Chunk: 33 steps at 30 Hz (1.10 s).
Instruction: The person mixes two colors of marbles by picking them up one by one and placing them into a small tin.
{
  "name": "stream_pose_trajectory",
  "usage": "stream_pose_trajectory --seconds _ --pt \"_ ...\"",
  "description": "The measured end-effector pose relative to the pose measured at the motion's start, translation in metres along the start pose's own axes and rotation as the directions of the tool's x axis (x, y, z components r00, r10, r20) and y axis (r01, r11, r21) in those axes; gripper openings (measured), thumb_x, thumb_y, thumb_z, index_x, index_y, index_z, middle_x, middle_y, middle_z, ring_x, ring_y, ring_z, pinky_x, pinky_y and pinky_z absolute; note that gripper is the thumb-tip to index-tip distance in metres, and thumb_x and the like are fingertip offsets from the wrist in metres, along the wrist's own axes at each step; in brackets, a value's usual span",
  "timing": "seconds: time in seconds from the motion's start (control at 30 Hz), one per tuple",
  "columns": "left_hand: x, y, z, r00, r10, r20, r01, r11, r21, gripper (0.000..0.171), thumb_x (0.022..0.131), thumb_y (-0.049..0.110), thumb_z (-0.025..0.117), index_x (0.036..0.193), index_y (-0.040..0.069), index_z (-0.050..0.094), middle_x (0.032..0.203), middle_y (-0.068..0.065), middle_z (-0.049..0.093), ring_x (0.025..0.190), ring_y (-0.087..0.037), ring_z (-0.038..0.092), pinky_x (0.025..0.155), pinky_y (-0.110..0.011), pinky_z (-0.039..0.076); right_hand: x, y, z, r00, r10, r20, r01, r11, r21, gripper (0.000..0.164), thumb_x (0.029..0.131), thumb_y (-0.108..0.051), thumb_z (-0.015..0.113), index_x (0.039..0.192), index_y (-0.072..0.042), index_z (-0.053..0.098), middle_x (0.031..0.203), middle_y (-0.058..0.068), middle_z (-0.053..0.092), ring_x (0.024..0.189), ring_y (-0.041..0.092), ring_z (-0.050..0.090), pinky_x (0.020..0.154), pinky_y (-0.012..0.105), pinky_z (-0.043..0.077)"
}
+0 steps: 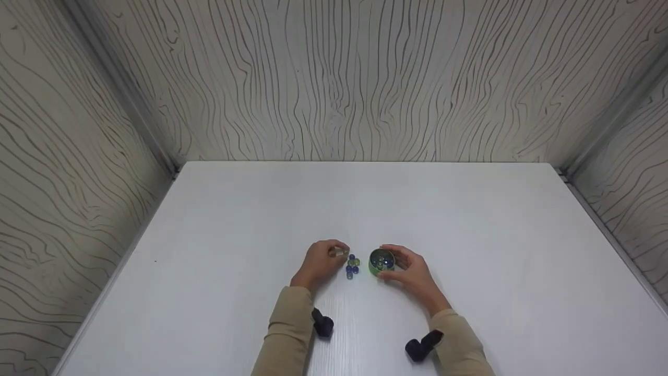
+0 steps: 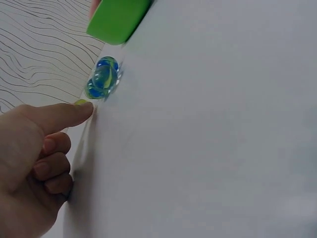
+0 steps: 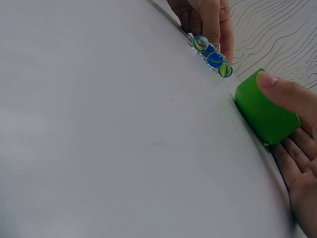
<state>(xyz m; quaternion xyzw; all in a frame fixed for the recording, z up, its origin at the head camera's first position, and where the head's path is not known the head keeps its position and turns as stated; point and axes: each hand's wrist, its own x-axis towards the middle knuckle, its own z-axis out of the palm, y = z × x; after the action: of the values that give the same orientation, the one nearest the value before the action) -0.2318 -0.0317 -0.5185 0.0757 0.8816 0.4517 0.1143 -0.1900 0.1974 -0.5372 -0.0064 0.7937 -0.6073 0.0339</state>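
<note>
Several glass marbles (image 1: 356,270), blue and yellow-green, lie in a small cluster on the white table between the two hands. At the left edge of that cluster, the left hand (image 1: 322,260) pinches a marble between thumb and index finger; only a yellow-green sliver of this marble (image 2: 80,102) shows past the thumb in the left wrist view. The right hand (image 1: 415,271) grips a small round green cup (image 3: 267,116) from its right side, thumb on the near side and fingers on the far side. Dark, shiny marbles (image 1: 382,258) show inside the cup, which stands upright on the table.
The white tabletop (image 1: 235,219) spreads around both hands. Wood-grain patterned panels (image 1: 334,78) stand behind it and at both sides. Black wrist cameras (image 1: 323,326) are strapped over the beige sleeves (image 1: 287,329).
</note>
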Motion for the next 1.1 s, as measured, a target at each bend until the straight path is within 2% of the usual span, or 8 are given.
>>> stream_pose_trajectory --seconds 0.13,0.33,0.43,0.67,0.73,0.9,0.97,1.1 --pt "0.0011 -0.0002 -0.0008 1.0 0.007 0.0 -0.007 1.0 -0.001 0.017 0.09 0.02 0.064 0.105 0.018 0.072 0.094 -0.003 0.058 0.09 -0.017 0.051 0.083 -0.037 0.045 0.0002 -0.0003 0.0003 1.0 -0.001 -0.007 0.001 1.0 -0.016 0.064 0.069 -0.011 0.084 0.128 -0.008 0.059 0.136 0.012 0.058 0.134 0.029 0.05 0.113 0.038 0.038" --pt "0.0017 -0.0028 -0.0006 1.0 0.006 -0.003 -0.006 1.0 -0.011 0.017 0.09 0.021 0.065 0.105 0.019 0.072 0.093 0.0 0.056 0.09 -0.016 0.049 0.084 -0.036 0.045 -0.0001 -0.0008 0.0008 1.0 0.009 -0.014 -0.009 1.0 -0.018 0.064 0.069 -0.011 0.084 0.127 -0.009 0.06 0.136 0.011 0.059 0.134 0.028 0.05 0.113 0.039 0.037" --pt "0.0018 -0.0039 -0.0003 1.0 0.014 -0.01 -0.014 1.0 -0.015 0.017 0.09 0.021 0.065 0.105 0.017 0.072 0.088 0.0 0.053 0.087 -0.016 0.048 0.08 -0.035 0.043 -0.0005 -0.0011 0.001 1.0 0.01 -0.01 -0.01 1.0 -0.025 0.064 0.069 -0.012 0.084 0.128 -0.009 0.06 0.136 0.011 0.059 0.134 0.028 0.05 0.113 0.038 0.037" --pt "-0.0006 -0.0048 0.0032 0.999 0.011 -0.036 -0.012 1.0 -0.025 0.016 0.09 0.022 0.064 0.104 0.02 0.072 0.098 -0.002 0.061 0.092 -0.017 0.051 0.087 -0.038 0.045 -0.0009 -0.0016 0.0013 1.0 0.006 -0.008 -0.007 1.0 -0.021 0.062 0.07 -0.013 0.084 0.127 -0.01 0.06 0.136 0.011 0.059 0.135 0.028 0.049 0.114 0.04 0.036" --pt "-0.0013 -0.0048 0.0043 0.999 0.01 -0.042 -0.01 1.0 -0.019 0.016 0.09 0.023 0.064 0.103 0.021 0.071 0.097 0.0 0.061 0.091 -0.016 0.051 0.086 -0.036 0.045 -0.0011 -0.0018 0.0015 1.0 0.007 -0.006 -0.007 1.0 -0.024 0.062 0.07 -0.013 0.084 0.128 -0.01 0.06 0.137 0.01 0.059 0.135 0.028 0.049 0.114 0.041 0.036" --pt "-0.0011 -0.0045 0.0042 0.997 0.058 -0.057 -0.059 0.998 -0.019 0.016 0.089 0.017 0.065 0.104 0.017 0.071 0.074 0.004 0.046 0.073 -0.012 0.044 0.07 -0.027 0.037 -0.0008 -0.002 0.001 1.0 -0.003 0.007 0.003 1.0 -0.02 0.064 0.07 -0.014 0.084 0.129 -0.009 0.058 0.137 0.012 0.058 0.135 0.029 0.049 0.113 0.038 0.037" --pt "-0.0018 -0.0038 0.0039 0.995 0.079 -0.061 -0.081 0.996 -0.023 0.017 0.089 0.014 0.065 0.105 0.014 0.071 0.07 0.004 0.04 0.069 -0.012 0.041 0.066 -0.026 0.034 -0.0005 -0.0019 0.0006 1.0 -0.008 0.009 0.008 1.0 -0.012 0.064 0.07 -0.013 0.083 0.129 -0.008 0.058 0.137 0.013 0.058 0.135 0.029 0.048 0.113 0.037 0.038" --pt "-0.0041 -0.0022 0.0034 0.994 0.086 -0.066 -0.088 0.996 -0.032 0.017 0.089 0.014 0.065 0.106 0.013 0.07 0.072 0.005 0.039 0.07 -0.011 0.04 0.065 -0.024 0.033 -0.0004 -0.0022 -0.0001 1.0 -0.009 0.006 0.009 1.0 -0.014 0.064 0.07 -0.013 0.084 0.129 -0.008 0.058 0.137 0.013 0.058 0.135 0.029 0.049 0.112 0.038 0.038"
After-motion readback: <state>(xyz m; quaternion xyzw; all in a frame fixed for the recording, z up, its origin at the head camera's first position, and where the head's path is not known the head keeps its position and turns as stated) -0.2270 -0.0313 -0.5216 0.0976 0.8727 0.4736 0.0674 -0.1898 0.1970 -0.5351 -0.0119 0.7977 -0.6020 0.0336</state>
